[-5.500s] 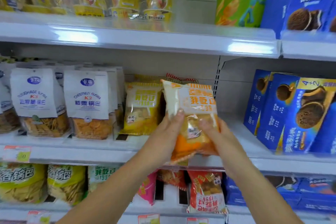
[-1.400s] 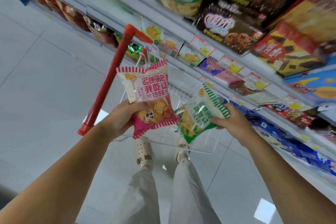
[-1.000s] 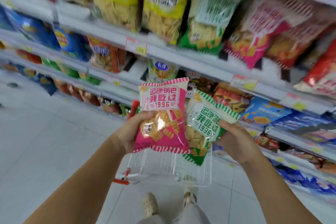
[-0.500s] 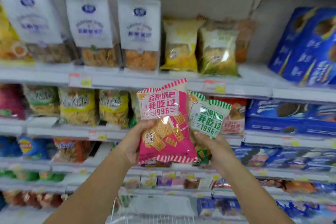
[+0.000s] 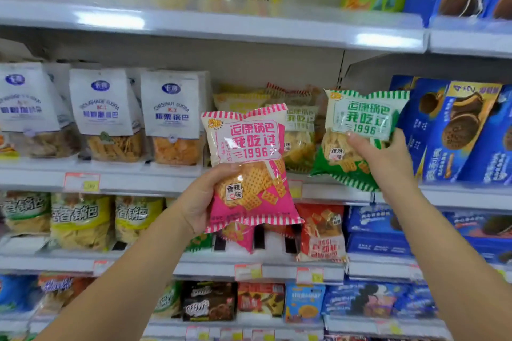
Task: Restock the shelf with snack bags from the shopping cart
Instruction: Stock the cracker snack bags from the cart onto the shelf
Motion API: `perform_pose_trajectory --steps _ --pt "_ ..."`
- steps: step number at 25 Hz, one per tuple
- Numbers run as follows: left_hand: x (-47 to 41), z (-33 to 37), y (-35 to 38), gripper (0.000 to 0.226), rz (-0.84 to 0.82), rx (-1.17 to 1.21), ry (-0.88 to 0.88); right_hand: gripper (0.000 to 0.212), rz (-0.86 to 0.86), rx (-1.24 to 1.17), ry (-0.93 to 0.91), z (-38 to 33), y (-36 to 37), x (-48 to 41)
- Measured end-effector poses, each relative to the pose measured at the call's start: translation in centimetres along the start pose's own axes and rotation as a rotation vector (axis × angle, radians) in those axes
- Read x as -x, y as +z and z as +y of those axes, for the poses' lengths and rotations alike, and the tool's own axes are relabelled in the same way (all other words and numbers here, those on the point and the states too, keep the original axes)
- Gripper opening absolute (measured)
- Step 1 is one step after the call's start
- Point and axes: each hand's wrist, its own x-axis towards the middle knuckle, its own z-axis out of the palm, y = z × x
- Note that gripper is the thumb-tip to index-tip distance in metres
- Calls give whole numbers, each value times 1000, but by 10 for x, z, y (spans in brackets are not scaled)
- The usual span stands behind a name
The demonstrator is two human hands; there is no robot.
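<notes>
Two bags are up at the shelf and neither is set down, so this round of restocking looks about midway: carried over, not yet placed. The left hand [image 5: 201, 202] holds the pink bag [image 5: 249, 163] upright near the centre of view. Its thumb lies across the bag's lower front and its fingers are hidden behind. The right hand [image 5: 388, 158], at 2 o'clock from the left, holds the green bag [image 5: 357, 124] by its right side, thumb on the front and fingers curled round the edge. That bag tilts a little in front of the middle shelf [image 5: 155, 178], just left of the blue boxes [image 5: 457, 133].

On that shelf, yellow bags [image 5: 300, 141] of the same make stand behind the two held ones, and white bags [image 5: 171, 119] run in a row toward 9 o'clock. The shelf below carries a red bag [image 5: 322, 232] at 5 o'clock from the pink one and yellow-green bags [image 5: 80, 219] toward 8 o'clock.

The green bag seems nearest a spot, likely beside the yellow ones, with the pink one to follow. The cart is out of view, so how many bags it holds cannot be told.
</notes>
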Motion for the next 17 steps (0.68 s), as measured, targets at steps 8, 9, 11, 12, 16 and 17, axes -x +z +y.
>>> perform_pose_trajectory --steps 8,9,11,12,16,17 --pt "-47 4 23 41 63 -25 41 70 -55 244 -20 42 30 -113" --pt "-51 4 25 39 75 -28 50 78 -96 178 51 51 37 -122" --pt "-58 4 27 38 96 -33 60 93 -174 107 190 65 46 -140" --pt "-62 4 29 38 105 -36 63 93 -212 114 218 71 49 -149" --pt "-75 0 31 32 145 -29 73 71 -258 152 130 84 60 -168" --pt "-78 -1 32 29 150 -24 73 70 -250 152 112 87 63 -171"
